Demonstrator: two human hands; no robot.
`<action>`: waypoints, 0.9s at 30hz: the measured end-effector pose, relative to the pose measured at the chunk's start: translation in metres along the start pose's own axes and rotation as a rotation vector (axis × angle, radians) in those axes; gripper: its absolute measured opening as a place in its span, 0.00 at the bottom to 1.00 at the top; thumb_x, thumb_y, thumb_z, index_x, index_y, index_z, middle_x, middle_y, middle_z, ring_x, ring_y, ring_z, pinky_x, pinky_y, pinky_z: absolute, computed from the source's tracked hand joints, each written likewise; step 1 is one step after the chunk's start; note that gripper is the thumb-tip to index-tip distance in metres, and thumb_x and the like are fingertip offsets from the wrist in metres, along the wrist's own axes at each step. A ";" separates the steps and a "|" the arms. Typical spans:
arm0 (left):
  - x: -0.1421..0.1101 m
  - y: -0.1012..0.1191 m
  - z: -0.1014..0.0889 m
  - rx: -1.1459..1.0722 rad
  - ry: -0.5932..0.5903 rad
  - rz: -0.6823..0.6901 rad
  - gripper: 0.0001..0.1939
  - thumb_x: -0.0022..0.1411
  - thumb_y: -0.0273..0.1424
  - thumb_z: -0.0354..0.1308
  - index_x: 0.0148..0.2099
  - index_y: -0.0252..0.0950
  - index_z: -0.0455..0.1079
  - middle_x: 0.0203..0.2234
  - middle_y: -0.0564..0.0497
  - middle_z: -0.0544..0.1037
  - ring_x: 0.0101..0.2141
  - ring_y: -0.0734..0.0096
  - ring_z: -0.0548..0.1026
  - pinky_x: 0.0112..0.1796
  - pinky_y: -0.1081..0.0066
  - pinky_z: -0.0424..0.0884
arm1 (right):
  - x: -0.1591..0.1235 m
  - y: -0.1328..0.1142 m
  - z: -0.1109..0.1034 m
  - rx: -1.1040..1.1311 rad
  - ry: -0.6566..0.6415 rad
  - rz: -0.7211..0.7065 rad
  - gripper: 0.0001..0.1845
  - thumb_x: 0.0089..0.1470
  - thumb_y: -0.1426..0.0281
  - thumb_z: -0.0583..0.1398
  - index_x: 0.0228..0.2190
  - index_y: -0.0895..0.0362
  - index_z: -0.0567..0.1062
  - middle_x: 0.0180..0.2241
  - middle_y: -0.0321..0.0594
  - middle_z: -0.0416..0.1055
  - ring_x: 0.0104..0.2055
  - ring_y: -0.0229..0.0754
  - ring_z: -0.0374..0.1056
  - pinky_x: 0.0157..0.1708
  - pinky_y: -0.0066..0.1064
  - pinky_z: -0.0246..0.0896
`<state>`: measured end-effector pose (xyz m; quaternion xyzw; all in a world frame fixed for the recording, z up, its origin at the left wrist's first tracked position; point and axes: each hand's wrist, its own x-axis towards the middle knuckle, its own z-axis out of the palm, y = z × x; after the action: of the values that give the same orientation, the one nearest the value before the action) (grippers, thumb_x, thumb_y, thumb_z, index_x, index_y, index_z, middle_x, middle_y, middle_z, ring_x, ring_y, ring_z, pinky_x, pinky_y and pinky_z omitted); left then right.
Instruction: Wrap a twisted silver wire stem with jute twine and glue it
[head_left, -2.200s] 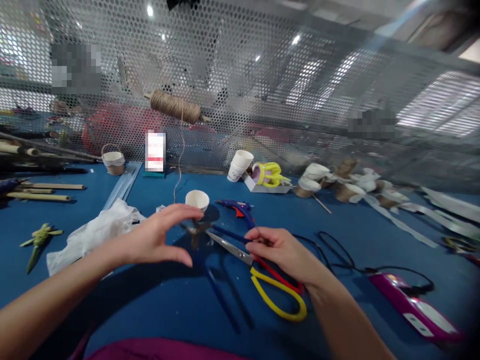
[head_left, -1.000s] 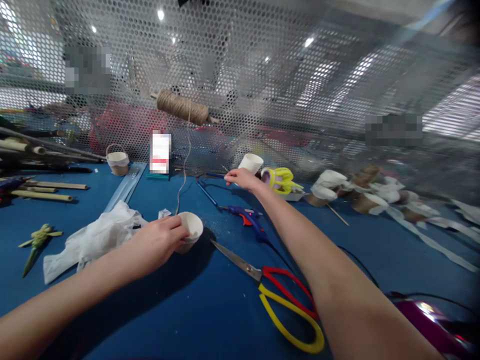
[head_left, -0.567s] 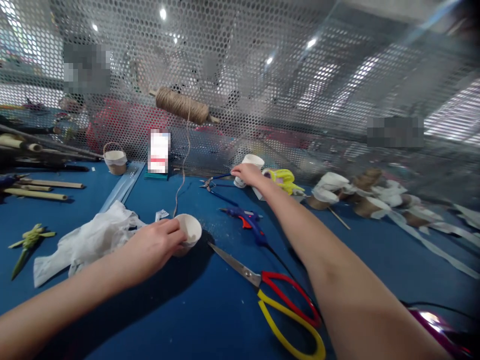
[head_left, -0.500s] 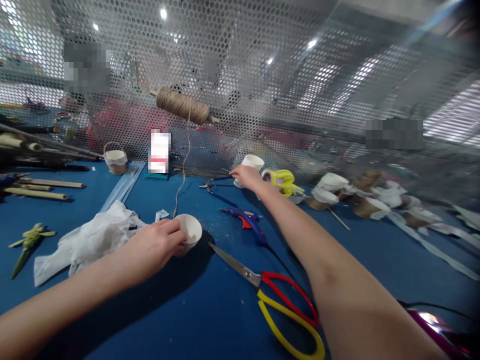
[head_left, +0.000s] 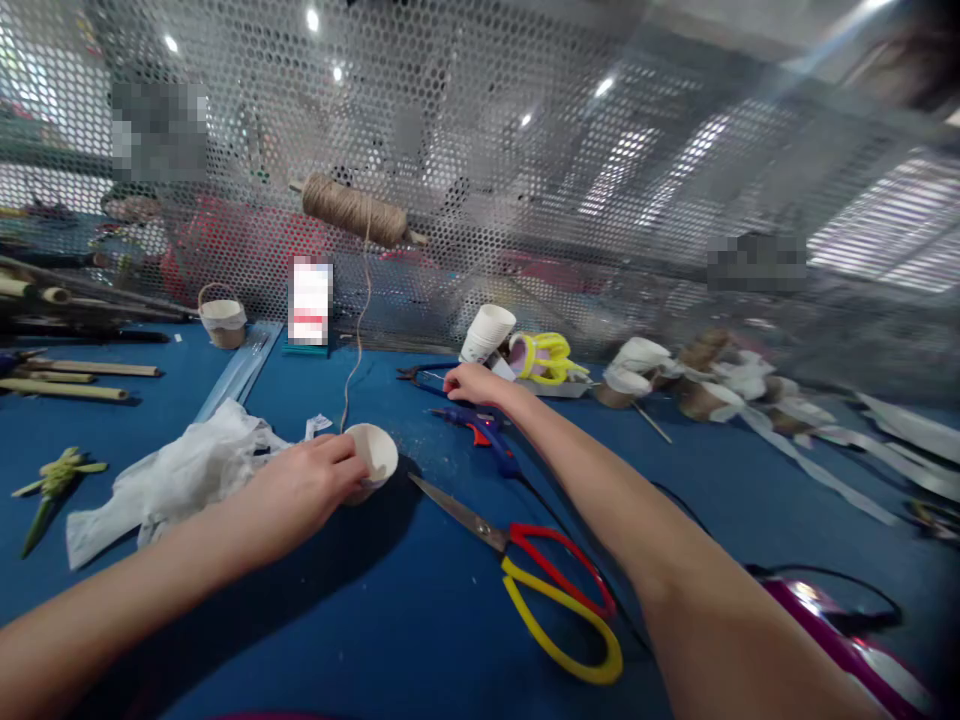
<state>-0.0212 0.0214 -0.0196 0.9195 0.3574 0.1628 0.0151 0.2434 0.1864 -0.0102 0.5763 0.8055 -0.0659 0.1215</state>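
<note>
At the table's middle, my left hand (head_left: 319, 475) is closed on the near-left side of a small white paper cup (head_left: 375, 456), which is tilted with its mouth towards the right. My right hand (head_left: 471, 384) reaches to the back, fingers pinched together; a thin wire-like strand seems to stick out leftward from them, too fine to make out well. Close to these fingers lie pliers (head_left: 415, 375) with dark blue handles, partly hidden by the hand. Just nearer is a blue glue gun (head_left: 487, 435). Large scissors (head_left: 491, 537) with red and yellow handles lie between my arms.
Twine (head_left: 352, 208) hangs on a mesh wall, its end running down behind the cup. Stacked cups (head_left: 489, 330), yellow scissors (head_left: 551, 358), wrapped pots (head_left: 626, 370) and a magenta power strip (head_left: 840, 640) stand rightward. White cloth (head_left: 187, 470) and a small handled basket (head_left: 224, 320) are left.
My right hand set the pliers down at the back, reached to the cup stack, and is now drawn slightly back towards me. My left hand, open before, took hold of the paper cup.
</note>
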 end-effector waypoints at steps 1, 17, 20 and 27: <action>0.000 0.001 0.000 -0.002 0.003 0.007 0.11 0.60 0.22 0.45 0.38 0.34 0.68 0.32 0.47 0.72 0.32 0.66 0.72 0.32 0.67 0.70 | -0.006 0.002 -0.002 0.000 0.016 0.025 0.15 0.56 0.67 0.55 0.45 0.58 0.67 0.46 0.43 0.65 0.43 0.43 0.66 0.40 0.40 0.64; -0.001 0.003 0.007 -0.037 0.033 0.038 0.09 0.60 0.22 0.47 0.36 0.32 0.69 0.32 0.46 0.72 0.32 0.67 0.72 0.32 0.67 0.71 | -0.132 -0.016 0.051 0.029 0.178 0.448 0.13 0.52 0.67 0.54 0.32 0.63 0.74 0.32 0.53 0.74 0.36 0.51 0.71 0.28 0.31 0.56; -0.001 0.003 0.010 -0.039 0.059 0.040 0.10 0.61 0.22 0.46 0.36 0.32 0.69 0.32 0.46 0.72 0.33 0.66 0.72 0.33 0.67 0.72 | -0.138 -0.010 0.053 0.059 0.211 0.472 0.12 0.51 0.67 0.55 0.30 0.62 0.74 0.30 0.52 0.74 0.34 0.51 0.71 0.28 0.31 0.57; -0.001 0.003 0.021 -0.017 0.122 0.053 0.11 0.62 0.23 0.45 0.41 0.32 0.68 0.34 0.45 0.73 0.34 0.66 0.72 0.34 0.65 0.72 | -0.156 -0.026 0.041 0.249 0.445 0.388 0.17 0.58 0.65 0.48 0.37 0.61 0.72 0.37 0.48 0.70 0.37 0.43 0.68 0.36 0.30 0.59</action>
<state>-0.0135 0.0209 -0.0397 0.9169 0.3317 0.2218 -0.0033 0.2713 0.0252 -0.0079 0.7297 0.6733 -0.0118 -0.1189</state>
